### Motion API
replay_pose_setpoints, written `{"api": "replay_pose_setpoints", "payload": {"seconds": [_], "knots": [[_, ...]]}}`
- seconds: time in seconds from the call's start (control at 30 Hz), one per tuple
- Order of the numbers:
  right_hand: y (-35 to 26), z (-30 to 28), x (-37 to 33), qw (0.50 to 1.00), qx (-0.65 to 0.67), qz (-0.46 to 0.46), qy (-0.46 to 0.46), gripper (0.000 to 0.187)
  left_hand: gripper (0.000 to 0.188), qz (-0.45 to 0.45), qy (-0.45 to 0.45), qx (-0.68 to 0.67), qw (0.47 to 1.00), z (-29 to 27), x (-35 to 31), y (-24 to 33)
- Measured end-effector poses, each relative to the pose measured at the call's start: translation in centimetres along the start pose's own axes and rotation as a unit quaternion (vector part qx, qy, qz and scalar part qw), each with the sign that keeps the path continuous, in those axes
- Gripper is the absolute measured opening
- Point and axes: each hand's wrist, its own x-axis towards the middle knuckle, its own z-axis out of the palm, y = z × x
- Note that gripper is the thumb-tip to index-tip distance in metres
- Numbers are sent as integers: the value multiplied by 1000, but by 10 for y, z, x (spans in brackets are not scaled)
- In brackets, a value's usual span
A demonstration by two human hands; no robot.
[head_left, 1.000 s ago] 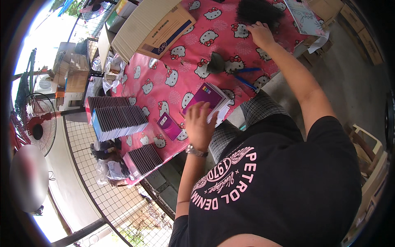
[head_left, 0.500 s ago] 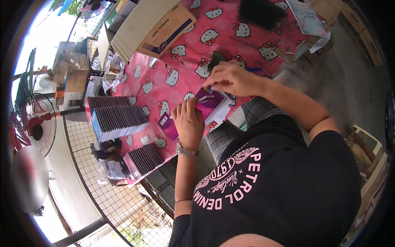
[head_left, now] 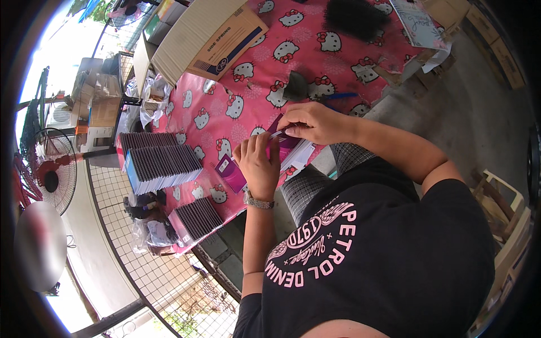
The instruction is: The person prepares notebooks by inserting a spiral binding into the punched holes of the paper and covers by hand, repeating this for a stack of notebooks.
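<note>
A purple-covered notebook (head_left: pixel 231 174) lies on the pink table at its near edge, with white pages (head_left: pixel 302 156) showing along the side towards me. My left hand (head_left: pixel 258 164) is over its middle, fingers curled and closed at a thin whitish strip (head_left: pixel 275 135). Just beyond, my right hand (head_left: pixel 317 123) is pinched at the strip's other end. The strip's exact kind is unclear, and my fingers cover whatever else is between them. Past my right hand sit a dark greenish piece (head_left: pixel 296 87) and a blue pen-like thing (head_left: pixel 340 96).
Stacks of black-coil-bound notebooks (head_left: pixel 163 163) stand at the left, with another stack (head_left: pixel 197 219) nearer. An open cardboard box (head_left: pixel 225 48) stands at the back. A black heap (head_left: pixel 356 19) and a spiral notebook (head_left: pixel 414 22) lie far right. A fan (head_left: pixel 51 180) is at the left.
My right hand has come down and nearer to my left hand, its fingers now at the whitish strip. The dark greenish piece and blue thing are more exposed. My left hand has barely moved.
</note>
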Motion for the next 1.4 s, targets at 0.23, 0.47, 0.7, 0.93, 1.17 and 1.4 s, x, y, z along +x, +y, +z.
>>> {"api": "replay_pose_setpoints", "payload": {"seconds": [0.23, 0.47, 0.7, 0.93, 1.17, 1.4], "knots": [[-10, 7, -4, 991, -136, 6, 5, 26, 15, 6, 5, -3, 1000, 1, -4, 1], [-22, -4, -2, 991, -131, 34, -1, 37, 36, 29, -20, -36, 999, -1, 1, 20], [-19, -21, 28, 975, -49, 161, -148, 38, 31, 15, -23, -47, 999, 0, -6, 10], [143, -17, 36, 878, -474, -44, -45, 54, 26, 3, -38, 11, 999, 3, -7, 7], [33, -43, 61, 900, 306, 146, -275, 41, 36, -49, -13, -42, 998, 7, -12, -2], [19, -60, 50, 881, 307, 151, -325, 44, 37, -36, -12, -99, 994, 7, 3, 10]]}}
